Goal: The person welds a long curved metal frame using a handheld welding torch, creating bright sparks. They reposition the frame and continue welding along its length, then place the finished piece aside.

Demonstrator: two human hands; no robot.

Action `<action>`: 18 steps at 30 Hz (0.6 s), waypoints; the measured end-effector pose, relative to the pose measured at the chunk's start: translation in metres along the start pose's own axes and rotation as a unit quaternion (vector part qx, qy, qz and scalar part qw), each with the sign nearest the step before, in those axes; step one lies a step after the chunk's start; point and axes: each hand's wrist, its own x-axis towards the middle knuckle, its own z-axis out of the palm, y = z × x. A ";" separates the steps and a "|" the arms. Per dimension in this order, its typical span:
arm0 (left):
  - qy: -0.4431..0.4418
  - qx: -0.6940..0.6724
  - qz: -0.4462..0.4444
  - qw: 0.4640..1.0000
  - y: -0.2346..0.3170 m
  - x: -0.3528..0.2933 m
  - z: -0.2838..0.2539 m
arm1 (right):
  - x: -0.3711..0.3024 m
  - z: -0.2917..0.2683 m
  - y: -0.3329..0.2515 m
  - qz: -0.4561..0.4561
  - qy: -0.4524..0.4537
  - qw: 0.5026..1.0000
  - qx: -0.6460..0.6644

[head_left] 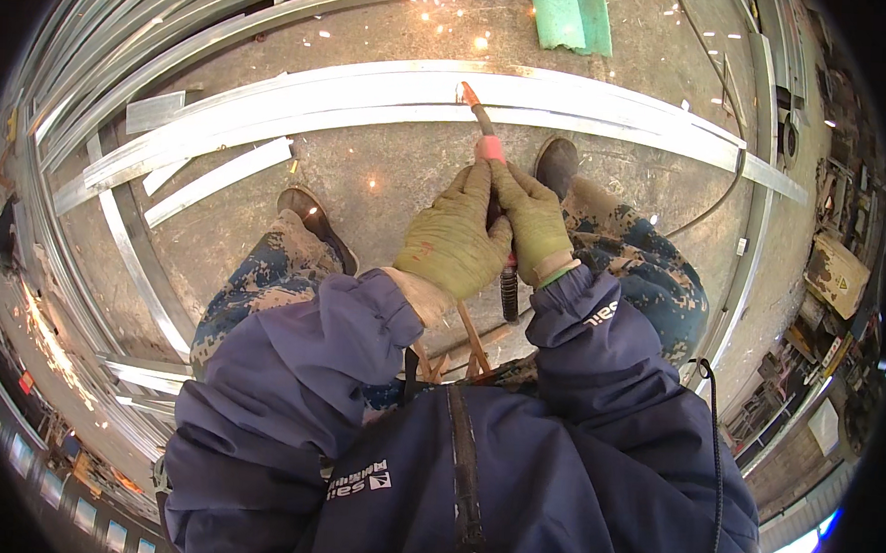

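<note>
A welding torch (489, 149) with a pink-red collar points away from me, its tip glowing orange. My left hand (452, 239), in a yellow-green work glove, is closed round its handle. The gloved fingers of my right hand (536, 216) wrap the handle from the other side. Below the gloves a black ribbed sleeve hangs from the handle. The torch tip is over a long, brightly lit metal beam (312, 97) that lies across in front of my feet. Whether the tip touches the beam I cannot tell. Several small sparks show beyond it.
Long metal profiles (166, 12) run along the left and far left, with shorter pieces (218, 180) beside the beam. A black cable (719, 71) curves down the right. A green sheet (567, 18) lies at the back. Wooden legs (473, 340) stand beneath me. Sparks (54, 341) streak at far left.
</note>
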 end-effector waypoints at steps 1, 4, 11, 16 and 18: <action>-0.008 -0.002 -0.004 1.000 0.003 0.000 -0.001 | -0.002 0.000 -0.001 0.004 0.004 1.000 0.008; 0.003 0.012 0.003 1.000 0.003 0.000 0.004 | -0.006 -0.001 -0.004 0.013 0.013 1.000 0.018; 0.001 0.006 -0.004 1.000 0.002 -0.001 0.003 | -0.005 0.000 -0.003 0.022 -0.002 1.000 0.019; 0.015 0.036 0.000 0.999 0.004 -0.003 0.002 | 0.000 -0.004 0.002 0.010 -0.012 1.000 0.004; 0.000 0.033 -0.015 0.999 0.004 -0.001 0.002 | 0.000 -0.003 0.002 0.015 -0.013 1.000 0.009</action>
